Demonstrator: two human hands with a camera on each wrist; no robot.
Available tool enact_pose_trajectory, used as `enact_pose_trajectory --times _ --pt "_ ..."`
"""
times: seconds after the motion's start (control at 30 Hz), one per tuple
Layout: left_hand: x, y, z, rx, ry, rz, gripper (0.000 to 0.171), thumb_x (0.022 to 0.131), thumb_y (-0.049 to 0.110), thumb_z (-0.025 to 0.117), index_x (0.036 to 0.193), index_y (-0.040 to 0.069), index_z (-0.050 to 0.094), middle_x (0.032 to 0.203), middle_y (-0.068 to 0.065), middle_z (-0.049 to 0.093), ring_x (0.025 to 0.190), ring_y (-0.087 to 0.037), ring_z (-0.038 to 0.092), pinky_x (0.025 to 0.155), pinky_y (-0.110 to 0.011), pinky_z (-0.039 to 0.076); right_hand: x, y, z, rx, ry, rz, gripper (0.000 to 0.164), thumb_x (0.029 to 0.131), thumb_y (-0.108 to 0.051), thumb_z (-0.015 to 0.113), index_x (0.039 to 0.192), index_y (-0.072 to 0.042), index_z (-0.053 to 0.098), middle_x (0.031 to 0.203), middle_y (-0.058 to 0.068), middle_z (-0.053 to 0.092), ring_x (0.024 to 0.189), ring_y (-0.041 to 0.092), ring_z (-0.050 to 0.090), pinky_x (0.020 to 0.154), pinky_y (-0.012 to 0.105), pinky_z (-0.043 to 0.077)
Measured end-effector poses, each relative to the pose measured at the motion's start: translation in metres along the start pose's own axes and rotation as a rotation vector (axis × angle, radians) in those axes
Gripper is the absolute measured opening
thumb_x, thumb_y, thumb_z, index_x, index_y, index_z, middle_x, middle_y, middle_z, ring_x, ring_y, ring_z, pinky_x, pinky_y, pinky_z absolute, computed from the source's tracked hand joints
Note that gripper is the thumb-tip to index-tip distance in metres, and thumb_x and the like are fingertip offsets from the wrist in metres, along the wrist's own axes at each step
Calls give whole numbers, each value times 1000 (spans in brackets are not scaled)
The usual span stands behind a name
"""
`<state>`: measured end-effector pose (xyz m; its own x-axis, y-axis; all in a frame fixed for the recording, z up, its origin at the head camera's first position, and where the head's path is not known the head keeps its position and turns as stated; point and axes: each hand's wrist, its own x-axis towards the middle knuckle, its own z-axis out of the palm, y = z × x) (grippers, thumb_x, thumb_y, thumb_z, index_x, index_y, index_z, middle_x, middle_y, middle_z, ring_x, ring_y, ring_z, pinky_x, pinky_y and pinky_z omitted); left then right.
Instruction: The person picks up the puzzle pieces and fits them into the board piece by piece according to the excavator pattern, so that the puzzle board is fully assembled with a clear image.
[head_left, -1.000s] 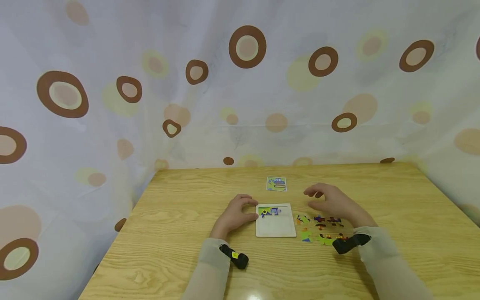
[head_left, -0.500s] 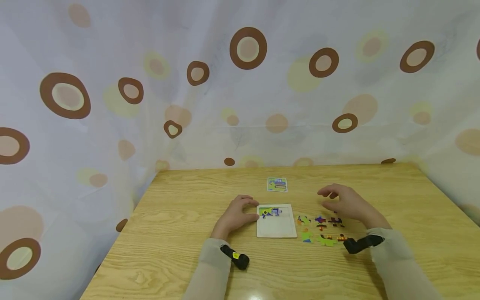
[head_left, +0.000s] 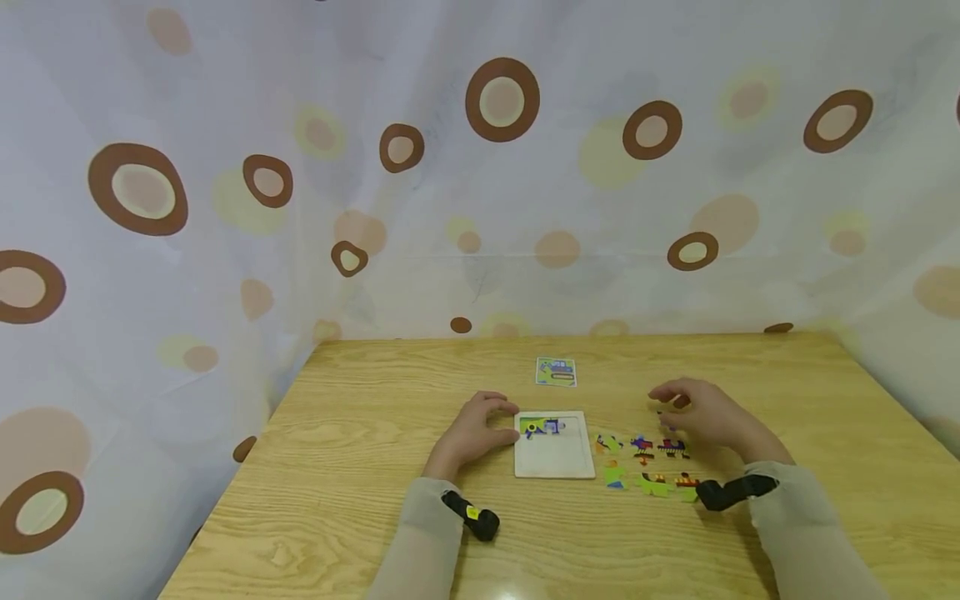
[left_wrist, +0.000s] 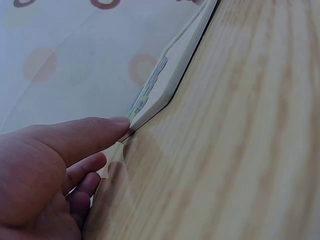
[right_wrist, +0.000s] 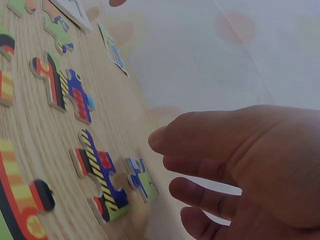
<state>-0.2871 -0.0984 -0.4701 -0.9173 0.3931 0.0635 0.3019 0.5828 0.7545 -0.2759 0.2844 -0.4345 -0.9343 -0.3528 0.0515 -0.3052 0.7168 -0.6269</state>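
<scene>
A white puzzle tray lies in the middle of the table, with joined green, yellow and purple jigsaw pieces in its upper left corner. My left hand rests at the tray's left side, thumb tip right at the edge in the left wrist view, the other fingers loosely bent. My right hand hovers at the right, thumb and fingers apart, nothing between them. Closest to it is a blue and green jigsaw piece, partly hidden by the hand in the head view.
Several loose jigsaw pieces lie in rough rows right of the tray. Beyond the tray is a small picture card. A patterned curtain hangs behind the wooden table.
My right hand has moved to the right, away from the tray, and come down close by the rightmost back piece. My left hand has stayed at the tray.
</scene>
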Motion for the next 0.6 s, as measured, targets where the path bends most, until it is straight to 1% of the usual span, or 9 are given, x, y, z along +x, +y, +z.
enact_pose_trajectory --times 0.13,0.27,0.37,0.5,0.6 --pt "0 -1 1 4 -4 -2 35 90 21 75 124 14 68 142 -7 46 136 -31 37 111 -48 32 -2 6 0 10 -2 -6 35 93 -9 68 125 3 62 119 18 62 103 34 58 83 50 51" --pt "0 0 0 10 -2 -4 35 90 21 75 124 14 68 142 -6 46 136 -32 37 111 -48 32 -3 12 0 26 -10 5 37 90 -7 70 125 3 62 118 18 62 102 33 58 82 48 52" --pt "0 1 0 7 -1 -7 35 90 21 75 124 14 68 142 -7 46 136 -32 37 110 -49 32 -3 15 1 32 -22 31 40 87 -7 72 125 2 62 117 16 62 102 33 57 82 46 52" --pt "-1 1 -1 1 -2 -2 35 90 20 75 123 13 68 141 -8 47 135 -32 38 110 -49 32 -3 16 1 34 -38 55 43 84 -7 73 125 2 62 117 16 61 102 32 56 82 45 51" --pt "0 1 0 -1 1 1 35 90 20 75 123 12 68 141 -8 47 135 -33 38 110 -49 33 -3 16 1 27 -44 56 44 84 -7 74 125 3 62 116 17 61 101 33 55 82 46 50"
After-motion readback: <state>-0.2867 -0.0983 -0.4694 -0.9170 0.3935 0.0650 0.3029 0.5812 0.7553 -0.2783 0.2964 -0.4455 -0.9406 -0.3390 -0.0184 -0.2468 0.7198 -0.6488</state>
